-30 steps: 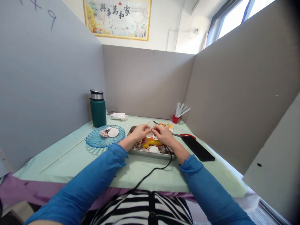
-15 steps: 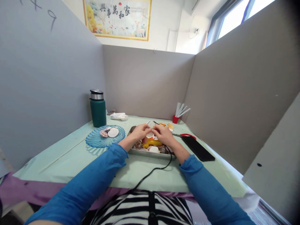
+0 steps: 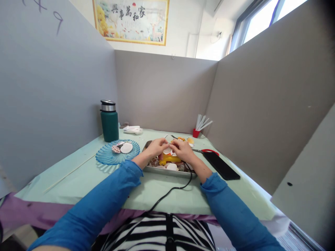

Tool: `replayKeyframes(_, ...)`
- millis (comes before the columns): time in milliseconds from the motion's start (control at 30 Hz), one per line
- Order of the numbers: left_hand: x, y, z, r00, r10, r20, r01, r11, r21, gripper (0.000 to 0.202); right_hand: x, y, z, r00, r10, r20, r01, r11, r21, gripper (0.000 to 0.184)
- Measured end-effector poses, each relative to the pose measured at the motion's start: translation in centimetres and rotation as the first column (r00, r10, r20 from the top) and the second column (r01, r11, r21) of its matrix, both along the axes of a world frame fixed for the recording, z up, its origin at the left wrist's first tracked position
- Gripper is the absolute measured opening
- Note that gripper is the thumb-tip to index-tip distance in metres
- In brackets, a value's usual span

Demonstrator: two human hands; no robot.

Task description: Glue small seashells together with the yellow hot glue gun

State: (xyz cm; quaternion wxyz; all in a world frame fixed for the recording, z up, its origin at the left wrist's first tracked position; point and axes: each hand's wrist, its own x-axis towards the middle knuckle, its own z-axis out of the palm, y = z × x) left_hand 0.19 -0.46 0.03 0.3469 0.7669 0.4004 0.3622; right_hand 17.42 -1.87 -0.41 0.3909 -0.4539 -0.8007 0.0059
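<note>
Over the metal tray (image 3: 172,171), my left hand (image 3: 157,146) and my right hand (image 3: 182,149) meet at their fingertips, fingers closed. Between and just below them shows a small white round piece (image 3: 168,150), which both seem to pinch; its far side is hidden. A thin white stick end (image 3: 165,136) pokes out beyond my left fingers. Beneath the hands a yellow glue gun (image 3: 170,159) lies in the tray, and its black cord (image 3: 175,188) runs over the front edge toward me. Another white disc (image 3: 172,167) rests among small mixed pieces in the tray.
Left stands a blue scalloped plate (image 3: 104,156) with round pieces, and a green bottle (image 3: 110,125) behind it. On the right lie a black phone (image 3: 222,165) and red-handled scissors (image 3: 210,152). A red cup (image 3: 196,132) holds white sticks. Grey partitions (image 3: 167,90) enclose the table.
</note>
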Motion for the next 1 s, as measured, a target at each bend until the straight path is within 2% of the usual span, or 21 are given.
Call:
replayKeyframes(167, 0.1, -0.2, 0.2, 0.998, 0.048, -0.027, -0.048, 0.999, -0.005, 0.026, 0.1, 0.1, -0.1, 1.0, -0.012, 0.003, 0.012, 1.0, 0.018, 0.022)
replayKeyframes(633, 0.1, -0.1, 0.3, 0.999, 0.038, -0.028, -0.039, 0.999, -0.019, 0.028, 0.2, 0.4, -0.3, 1.0, -0.017, 0.009, 0.017, 0.998, 0.059, 0.022)
replayKeyframes(767, 0.0, 0.1, 0.2, 0.997, 0.049, -0.054, -0.047, 0.998, 0.033, 0.026, 0.1, 0.4, -0.4, 1.0, -0.028, 0.014, 0.027, 0.998, 0.053, 0.021)
replayKeyframes(1000, 0.1, 0.9, -0.1, 0.992, 0.119, -0.032, -0.11, 0.973, 0.203, 0.024, 0.2, 0.4, -0.4, 0.999, -0.046, 0.028, 0.045, 0.997, 0.057, 0.022)
